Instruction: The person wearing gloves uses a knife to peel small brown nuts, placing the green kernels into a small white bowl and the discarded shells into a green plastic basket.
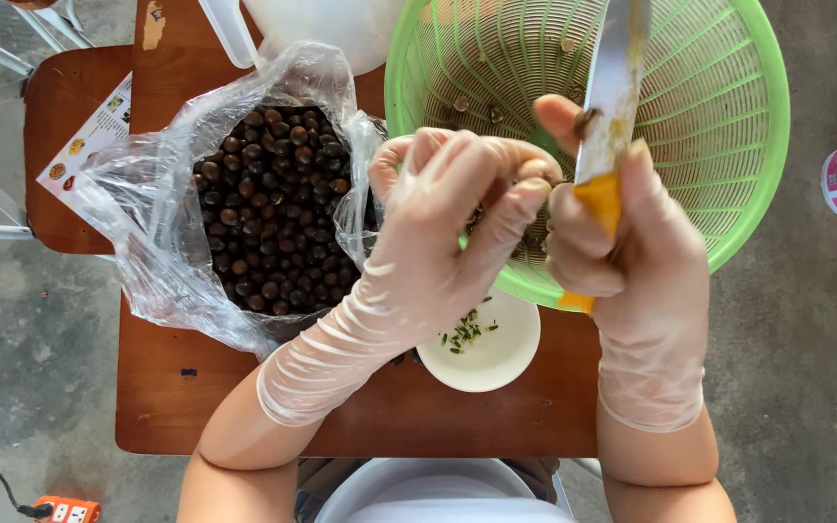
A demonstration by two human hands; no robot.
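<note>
Green plastic basket (728,194) is my landmark here, it's sitting on the far right part of the wooden table (360,416). I'm working over its near rim with both hands in thin clear gloves. My left hand (438,242) is curling shut around something small right at the near-left edge of the basket, pinched at the fingertips. I'm guessing it's one of the little dark round seeds, but the fingers are hiding it, so I can't tell for sure. My right hand (622,242) is gripping a knife (612,87) by its yellow handle, closed tight, with the blade pointing away from me over the basket's inside and the thumb resting up by the blade.

Just left of the basket, a crinkly clear bag (147,223) is lying open, full of those seeds (273,203). Right under the basket's near rim, a small white bowl (496,353) is holding a few green bits.

Handling-wise, I'm judging the seeds as light, hard and smooth, so probably slippery in gloves. Pinching one between thumb and two fingers, clear of the knife edge, seems safest.
</note>
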